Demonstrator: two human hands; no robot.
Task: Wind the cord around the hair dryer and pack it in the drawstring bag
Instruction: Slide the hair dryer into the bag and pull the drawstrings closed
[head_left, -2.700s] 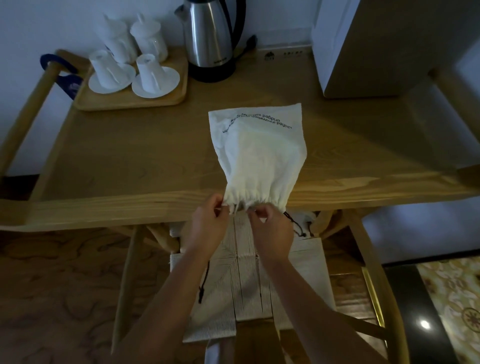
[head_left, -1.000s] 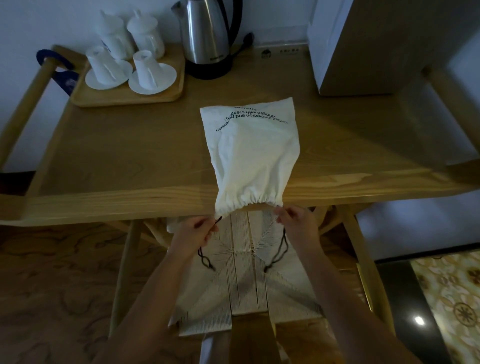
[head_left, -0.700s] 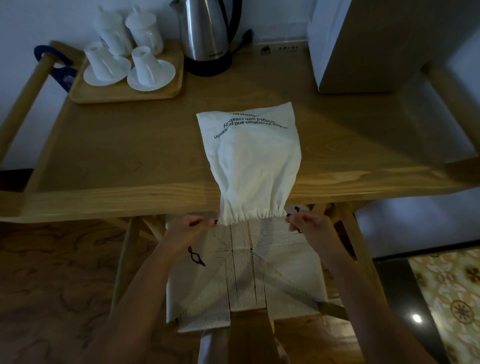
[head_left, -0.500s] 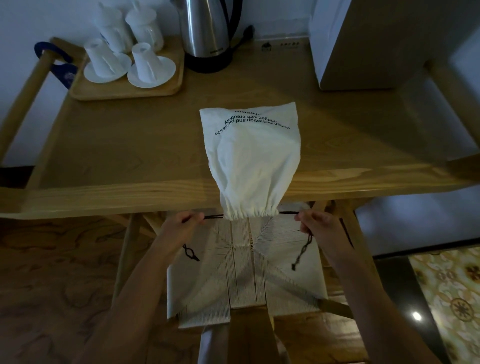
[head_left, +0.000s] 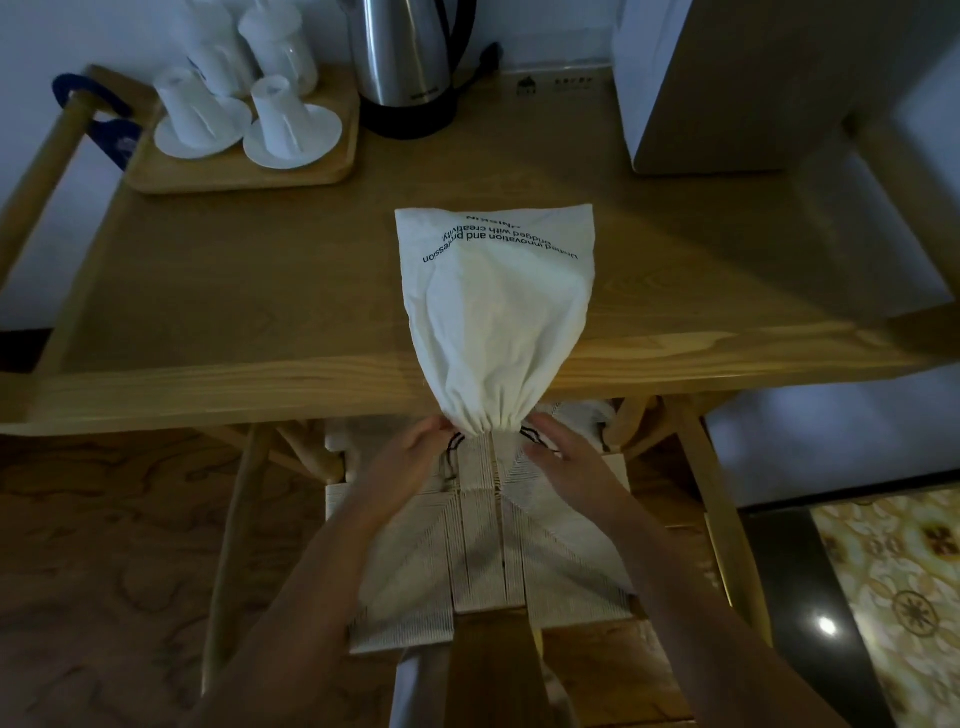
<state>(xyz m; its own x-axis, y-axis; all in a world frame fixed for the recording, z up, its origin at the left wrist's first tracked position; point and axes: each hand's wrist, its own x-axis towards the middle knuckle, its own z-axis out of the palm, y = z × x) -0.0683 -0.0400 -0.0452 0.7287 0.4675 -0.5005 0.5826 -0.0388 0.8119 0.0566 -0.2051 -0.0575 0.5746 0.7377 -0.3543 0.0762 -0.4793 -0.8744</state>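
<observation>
The white drawstring bag (head_left: 498, 317) with dark print lies on the wooden table (head_left: 260, 312), bulging, its gathered mouth hanging over the front edge. The mouth is drawn tight. The hair dryer is hidden, presumably inside the bag. Black drawstring ends (head_left: 453, 451) dangle loose on both sides of the mouth. My left hand (head_left: 410, 460) reaches to the mouth's left side, its straight fingertips touching the gathered cloth. My right hand (head_left: 569, 465) hovers just right of the mouth with fingers extended, holding nothing.
A wooden tray (head_left: 239, 171) with white cups and saucers stands at the back left, next to a steel kettle (head_left: 410, 67). A large grey box (head_left: 737, 88) fills the back right. A woven chair seat (head_left: 483, 545) sits below the table edge under my hands.
Both hands had pulled the drawstrings outward, cinching the mouth. They have now let the cords go and moved back in beside the closed mouth.
</observation>
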